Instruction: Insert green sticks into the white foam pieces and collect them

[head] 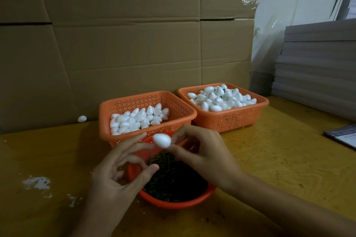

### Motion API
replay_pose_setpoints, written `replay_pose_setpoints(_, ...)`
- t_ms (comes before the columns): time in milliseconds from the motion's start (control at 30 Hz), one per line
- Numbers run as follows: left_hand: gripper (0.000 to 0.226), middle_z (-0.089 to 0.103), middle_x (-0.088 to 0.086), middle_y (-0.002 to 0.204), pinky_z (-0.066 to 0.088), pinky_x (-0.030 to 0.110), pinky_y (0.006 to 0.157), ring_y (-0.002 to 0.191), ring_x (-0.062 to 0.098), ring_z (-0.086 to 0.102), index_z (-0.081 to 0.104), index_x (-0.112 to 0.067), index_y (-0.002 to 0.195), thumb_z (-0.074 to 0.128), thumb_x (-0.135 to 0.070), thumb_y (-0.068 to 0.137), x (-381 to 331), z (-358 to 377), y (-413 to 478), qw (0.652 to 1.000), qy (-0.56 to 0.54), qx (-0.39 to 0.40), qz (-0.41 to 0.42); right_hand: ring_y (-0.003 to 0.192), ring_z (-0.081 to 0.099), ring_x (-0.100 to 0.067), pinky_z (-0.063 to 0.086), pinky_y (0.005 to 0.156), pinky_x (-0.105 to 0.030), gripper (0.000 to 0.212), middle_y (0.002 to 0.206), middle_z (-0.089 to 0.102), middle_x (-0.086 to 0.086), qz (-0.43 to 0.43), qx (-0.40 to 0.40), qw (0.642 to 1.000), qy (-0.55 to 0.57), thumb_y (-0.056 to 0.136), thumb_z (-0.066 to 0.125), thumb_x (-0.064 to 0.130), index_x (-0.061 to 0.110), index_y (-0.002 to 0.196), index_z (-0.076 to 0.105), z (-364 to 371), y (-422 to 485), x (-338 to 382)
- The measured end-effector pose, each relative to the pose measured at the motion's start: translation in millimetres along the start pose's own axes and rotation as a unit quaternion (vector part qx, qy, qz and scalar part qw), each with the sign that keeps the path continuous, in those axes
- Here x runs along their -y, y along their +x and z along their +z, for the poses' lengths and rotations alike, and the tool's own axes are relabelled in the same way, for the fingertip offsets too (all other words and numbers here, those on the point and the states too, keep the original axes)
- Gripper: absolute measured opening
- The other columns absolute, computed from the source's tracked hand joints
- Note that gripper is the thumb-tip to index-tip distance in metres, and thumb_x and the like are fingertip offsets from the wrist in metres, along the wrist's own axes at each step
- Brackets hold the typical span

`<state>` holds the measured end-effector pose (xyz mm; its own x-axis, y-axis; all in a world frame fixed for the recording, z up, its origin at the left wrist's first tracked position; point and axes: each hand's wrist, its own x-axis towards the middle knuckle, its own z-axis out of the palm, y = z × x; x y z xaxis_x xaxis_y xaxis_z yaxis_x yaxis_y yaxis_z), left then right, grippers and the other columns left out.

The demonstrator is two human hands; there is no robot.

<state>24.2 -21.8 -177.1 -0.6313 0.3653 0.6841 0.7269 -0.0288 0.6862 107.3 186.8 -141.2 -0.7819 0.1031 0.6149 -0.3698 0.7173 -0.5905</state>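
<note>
The small white egg-shaped foam piece hangs over the round red plastic bowl of thin green sticks, its long axis running roughly left to right. The right hand pinches its right end between thumb and forefinger. The left hand reaches to its left end, nearly touching; whether those fingers pinch a stick I cannot tell. Behind, on the yellow wooden table, the left orange perforated basket and the right orange perforated basket hold more foam, backed by a brown cardboard wall.

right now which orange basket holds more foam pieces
The right basket, by the grey boards: its foam pieces heap up to the rim, while the left basket is only part filled.
</note>
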Motion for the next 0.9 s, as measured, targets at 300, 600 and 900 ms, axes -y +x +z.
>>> replay_pose_setpoints(300,0.032,0.078,-0.006,0.097,0.057,0.043,0.060,0.081,0.014,0.074,0.070,-0.035,0.099,0.078,-0.052,0.072,-2,2,-1,1.000,-0.013,0.011,-0.013,0.080,0.073,-0.011,0.064,0.074,-0.040,0.010,0.095,0.075,0.006,0.112,-0.281,0.945,-0.124,0.097,0.072,0.025,0.017,0.103,0.073,-93,41,-57)
replay_pose_setpoints(600,0.029,0.077,0.000,0.091,0.059,0.042,0.064,0.079,0.018,0.073,0.071,-0.029,0.101,0.078,-0.045,0.078,2,1,1,0.999,-0.022,0.032,-0.022,0.071,0.068,-0.031,0.052,0.063,-0.032,0.024,0.078,0.072,-0.012,0.309,-0.109,0.860,-0.391,0.094,0.074,0.032,0.010,0.084,0.076,-165,104,-120)
replay_pose_setpoints(900,0.022,0.074,-0.001,0.086,0.058,0.044,0.067,0.078,0.019,0.071,0.070,-0.032,0.096,0.075,-0.046,0.079,-2,1,2,0.998,-0.029,0.039,-0.032,0.078,0.061,-0.036,0.055,0.069,-0.042,0.017,0.095,0.065,-0.015,0.090,-0.168,0.880,-0.435,0.099,0.055,0.015,0.007,0.099,0.070,-109,141,-80)
